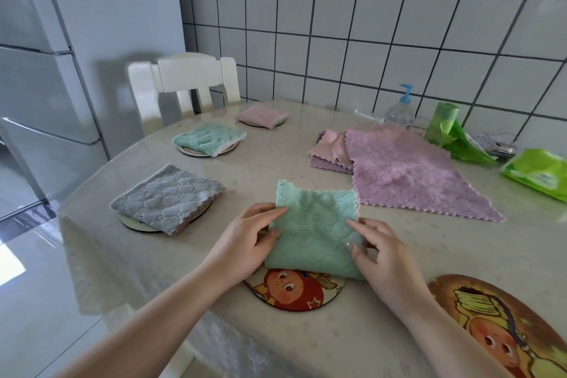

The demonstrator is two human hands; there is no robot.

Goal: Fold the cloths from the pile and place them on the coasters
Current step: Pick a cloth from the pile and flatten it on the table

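Left hand (pixel 248 239) pinches the green cloth (pixel 316 230) at its 9 o'clock edge, right hand (pixel 380 258) grips the 3 o'clock edge — both clamped to keep the fold flat. Cloth overlaps the cartoon coaster (pixel 294 291) at its 12 o'clock — probably being centred. Pile (pixel 399 169) at 1 o'clock.

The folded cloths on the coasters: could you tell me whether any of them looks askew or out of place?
Slightly. The grey cloth sits off-centre, leaving its coaster showing at the near left. The green cloth both hands hold covers only the far part of the cartoon coaster. Nothing looks spilled or damaged.
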